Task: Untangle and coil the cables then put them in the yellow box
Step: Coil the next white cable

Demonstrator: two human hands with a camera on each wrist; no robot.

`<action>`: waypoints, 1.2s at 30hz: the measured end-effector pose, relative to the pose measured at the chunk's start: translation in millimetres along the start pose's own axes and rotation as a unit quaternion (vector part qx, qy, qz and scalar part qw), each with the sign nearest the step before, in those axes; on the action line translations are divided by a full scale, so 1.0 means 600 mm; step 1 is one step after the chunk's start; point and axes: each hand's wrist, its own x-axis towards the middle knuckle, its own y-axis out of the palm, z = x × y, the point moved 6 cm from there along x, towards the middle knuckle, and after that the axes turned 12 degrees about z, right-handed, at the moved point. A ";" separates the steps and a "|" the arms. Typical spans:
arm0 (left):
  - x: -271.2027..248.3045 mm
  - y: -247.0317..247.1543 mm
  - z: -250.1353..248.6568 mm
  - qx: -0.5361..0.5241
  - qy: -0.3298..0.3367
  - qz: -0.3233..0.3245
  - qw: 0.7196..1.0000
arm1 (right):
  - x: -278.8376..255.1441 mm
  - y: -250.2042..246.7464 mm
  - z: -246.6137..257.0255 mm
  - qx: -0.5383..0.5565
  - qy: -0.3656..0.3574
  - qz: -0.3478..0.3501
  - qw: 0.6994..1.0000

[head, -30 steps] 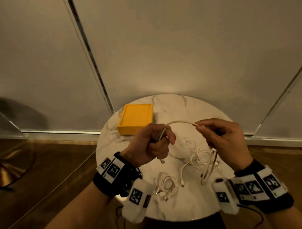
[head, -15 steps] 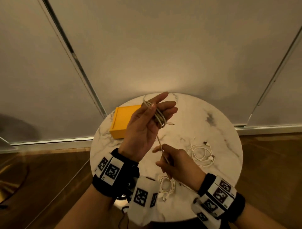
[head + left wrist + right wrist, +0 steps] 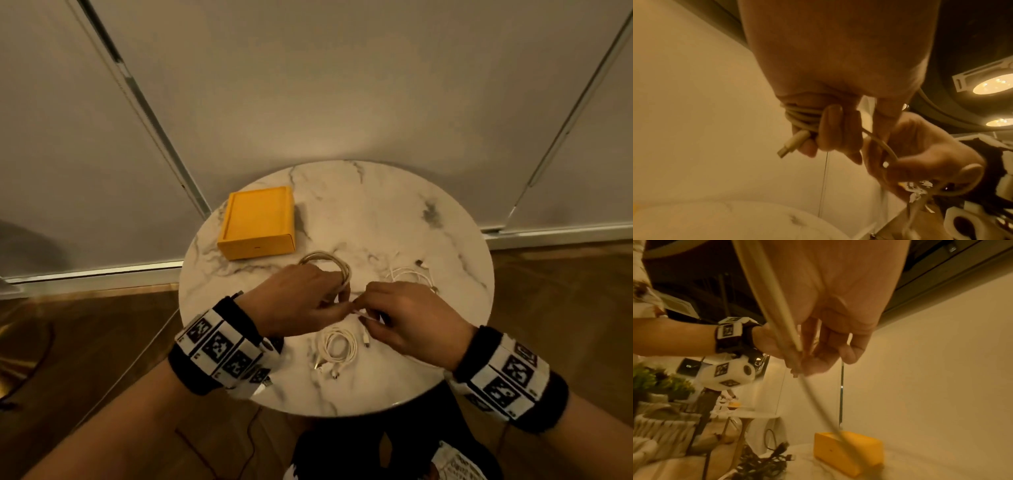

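Left hand [image 3: 301,301], palm down above the table [image 3: 376,212], grips the coiled cable [image 3: 330,262]. Right hand [image 3: 411,315] pinches its loose end. Yellow box [image 3: 257,222] sits far left.

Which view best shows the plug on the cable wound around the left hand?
The left wrist view: the plug sticks out below the left hand, beside the wound cable. The head view shows only the coil; the right wrist view shows a blurred strand.

A round marble table [image 3: 394,212] stands on wood flooring [image 3: 85,342] against pale wall panels [image 3: 308,85]; potted plants [image 3: 657,382] sit nearby.
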 end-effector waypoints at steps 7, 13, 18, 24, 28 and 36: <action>-0.023 0.002 0.007 -0.272 0.050 0.043 0.960 | -0.019 0.010 -0.025 0.672 0.044 0.019 0.739; -0.026 0.025 0.038 -0.407 -0.010 0.004 0.913 | -0.045 0.014 -0.093 0.809 0.193 -0.133 0.539; -0.036 0.055 0.035 -0.500 0.008 0.033 0.865 | -0.049 0.024 -0.092 0.807 0.149 -0.123 0.558; -0.034 0.046 -0.017 -0.608 0.068 0.064 0.788 | -0.031 -0.011 -0.091 0.682 0.151 -0.144 0.701; -0.035 0.035 -0.037 -0.638 0.094 0.052 0.763 | -0.032 -0.043 -0.087 0.507 0.152 -0.206 0.823; -0.021 0.001 -0.064 -0.771 0.232 0.022 0.592 | 0.010 -0.007 -0.008 0.392 0.071 -0.119 0.910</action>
